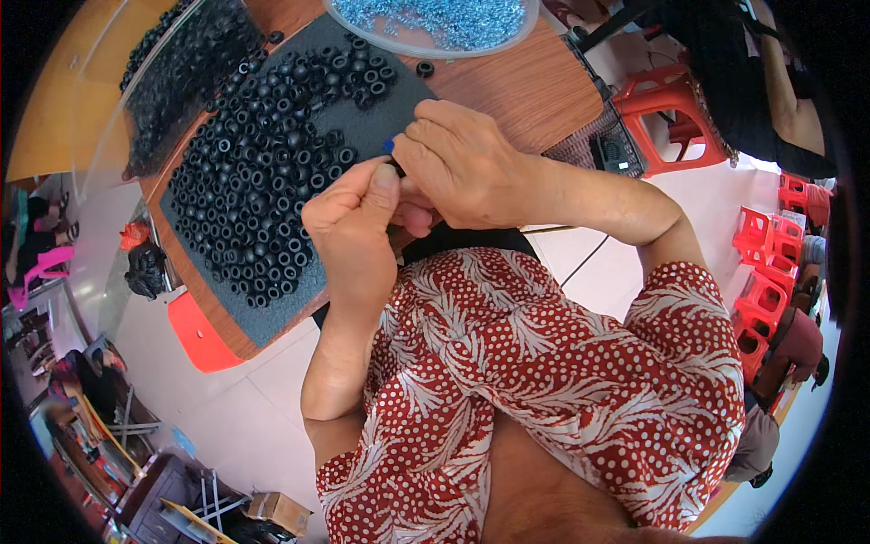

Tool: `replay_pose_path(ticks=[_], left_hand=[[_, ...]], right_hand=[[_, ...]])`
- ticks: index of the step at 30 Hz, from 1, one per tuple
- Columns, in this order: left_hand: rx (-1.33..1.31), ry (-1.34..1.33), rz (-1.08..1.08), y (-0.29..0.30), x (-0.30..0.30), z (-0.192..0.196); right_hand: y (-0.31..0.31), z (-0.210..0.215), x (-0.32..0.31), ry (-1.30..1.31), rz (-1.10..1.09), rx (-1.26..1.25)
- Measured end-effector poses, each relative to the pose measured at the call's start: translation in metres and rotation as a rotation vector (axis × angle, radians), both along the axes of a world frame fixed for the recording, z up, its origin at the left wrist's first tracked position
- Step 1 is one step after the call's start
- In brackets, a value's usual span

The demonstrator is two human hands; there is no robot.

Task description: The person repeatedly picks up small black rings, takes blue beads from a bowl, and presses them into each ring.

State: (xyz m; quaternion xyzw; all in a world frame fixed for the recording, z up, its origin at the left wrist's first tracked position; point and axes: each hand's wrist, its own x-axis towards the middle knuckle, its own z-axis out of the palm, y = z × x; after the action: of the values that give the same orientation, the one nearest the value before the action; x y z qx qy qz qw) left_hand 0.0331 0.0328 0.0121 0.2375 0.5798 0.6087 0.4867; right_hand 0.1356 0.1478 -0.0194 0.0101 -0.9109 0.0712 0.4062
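A small black ring with a blue tip is pinched between the closed left hand and right hand, above one dark foam mat. Rubber rings, too many to count, are spread there; one clear bowl holds blue pieces.

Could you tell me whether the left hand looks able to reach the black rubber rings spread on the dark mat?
Probably yes. The left hand hovers at the edge of the dark mat, with the black rubber rings just beside it and nothing between; its fingers, though, are pinched together with the right hand.
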Motion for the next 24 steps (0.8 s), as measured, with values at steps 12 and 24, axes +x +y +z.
replay_pose_path(ticks=[12,24], left_hand=[[0.114,-0.012,0.047,-0.007,-0.010,-0.010],[0.053,0.060,0.088,-0.017,0.004,-0.002]], right_hand=[[-0.005,0.008,-0.004,-0.033,0.087,-0.397],[-0.011,0.008,-0.001,-0.127,0.091,-0.094]])
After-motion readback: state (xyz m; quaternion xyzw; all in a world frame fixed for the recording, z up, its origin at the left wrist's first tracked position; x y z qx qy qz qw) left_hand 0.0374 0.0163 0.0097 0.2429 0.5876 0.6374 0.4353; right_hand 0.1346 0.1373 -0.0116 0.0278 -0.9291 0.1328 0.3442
